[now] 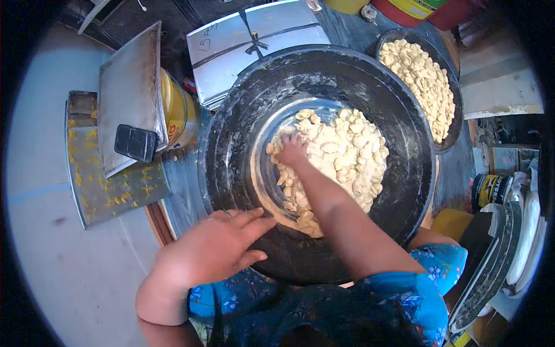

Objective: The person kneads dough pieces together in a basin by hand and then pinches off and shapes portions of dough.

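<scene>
A large black basin [407, 153] in front of me holds a heap of small, pale, floured dough pieces [352, 141]. My right hand [293, 149] reaches down among them at the heap's left side; motion blurs its fingers, so their grip is unclear. Loose flour covers the middle of the heap and dusts the inner wall. Over the near-left rim, my left hand [240, 231] is stretched out with its fingers apart, holding nothing. Whether it touches the rim I cannot tell.
Behind the basin lies a stack of metal sheets [231, 49] tied with black strips. A second black tub [454, 101] with similar pieces stands back right. To the left are a phone [135, 143], a leaning tray [124, 87], a yellow bucket [176, 110] and a stained tray [115, 196].
</scene>
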{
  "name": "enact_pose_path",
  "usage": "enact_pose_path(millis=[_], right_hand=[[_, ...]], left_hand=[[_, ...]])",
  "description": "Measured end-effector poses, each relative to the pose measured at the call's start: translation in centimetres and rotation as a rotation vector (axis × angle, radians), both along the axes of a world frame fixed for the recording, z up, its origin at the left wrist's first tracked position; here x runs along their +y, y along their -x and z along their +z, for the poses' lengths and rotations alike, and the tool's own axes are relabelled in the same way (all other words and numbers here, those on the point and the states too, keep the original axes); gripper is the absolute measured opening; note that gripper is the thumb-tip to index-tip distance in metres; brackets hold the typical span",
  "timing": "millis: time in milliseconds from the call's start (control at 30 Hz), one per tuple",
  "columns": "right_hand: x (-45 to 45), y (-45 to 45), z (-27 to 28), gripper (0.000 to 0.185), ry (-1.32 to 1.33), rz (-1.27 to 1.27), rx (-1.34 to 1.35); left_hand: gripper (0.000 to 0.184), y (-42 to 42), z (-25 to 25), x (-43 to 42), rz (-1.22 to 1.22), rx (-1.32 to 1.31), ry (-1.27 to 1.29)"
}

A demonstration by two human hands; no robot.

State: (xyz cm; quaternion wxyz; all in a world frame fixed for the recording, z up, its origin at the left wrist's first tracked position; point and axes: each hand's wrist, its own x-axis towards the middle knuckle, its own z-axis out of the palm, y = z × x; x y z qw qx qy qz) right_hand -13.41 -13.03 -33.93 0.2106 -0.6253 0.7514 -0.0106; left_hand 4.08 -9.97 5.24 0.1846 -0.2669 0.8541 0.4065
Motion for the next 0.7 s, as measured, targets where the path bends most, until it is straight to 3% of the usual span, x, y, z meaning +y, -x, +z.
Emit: enact_pose_path(millis=[33,67,133,200,300,333,367,400,467,533,633,700], right_hand=[[1.2,-1.8,1.4,0.055,-0.085,0.056,0.082],[2.1,-3.7,-4.1,0.048,0.011,0.118,0.148],[4.4,-5.5,-5.6,0.035,-0.068,0.432,0.094],[8.1,-6.8,-7.4,0.024,-0.119,0.559,0.043],[10.4,-4.3,-2.4,0.018,-0.175,0.570,-0.246],[9.7,-3.4,-2.0,0.016,-0.190,0.460,-0.510],[9.8,-2.4,-1.7,0.019,-0.294,0.183,-0.856],[9.3,-1.4,1.7,0.024,-0.395,-0.115,-1.185],[8.1,0.1,13.6,0.041,-0.479,-0.383,-1.621],[8.9,0.9,19.9,0.050,-0.383,-0.275,-1.997],[10.4,0.7,25.5,0.048,-0.031,-0.074,-1.987],[11.5,1.4,26.5,0.034,0.098,-0.294,-1.733]], left_hand=[[0.053,0.1,-0.3,-0.2,-0.008,0.019,0.007],[0.053,0.1,-0.7,-0.2,-0.017,0.039,0.009],[0.054,0.0,-1.4,-0.4,-0.024,0.054,0.000],[0.055,0.0,-1.9,-1.0,-0.009,0.060,0.013],[0.064,0.2,-1.8,-2.3,0.052,-0.044,0.007],[0.067,0.3,-1.7,-2.7,0.059,-0.062,-0.004],[0.067,0.2,-1.8,-2.9,0.073,-0.042,0.008],[0.068,0.0,-2.1,-3.0,0.089,-0.022,0.019],[0.067,-0.2,-2.8,-2.5,0.145,0.054,0.053],[0.066,0.2,-4.1,-1.6,0.216,0.170,0.103],[0.058,1.8,-6.8,-1.1,0.129,0.539,0.141],[0.052,3.1,-4.1,-0.6,0.320,0.336,-0.134]])
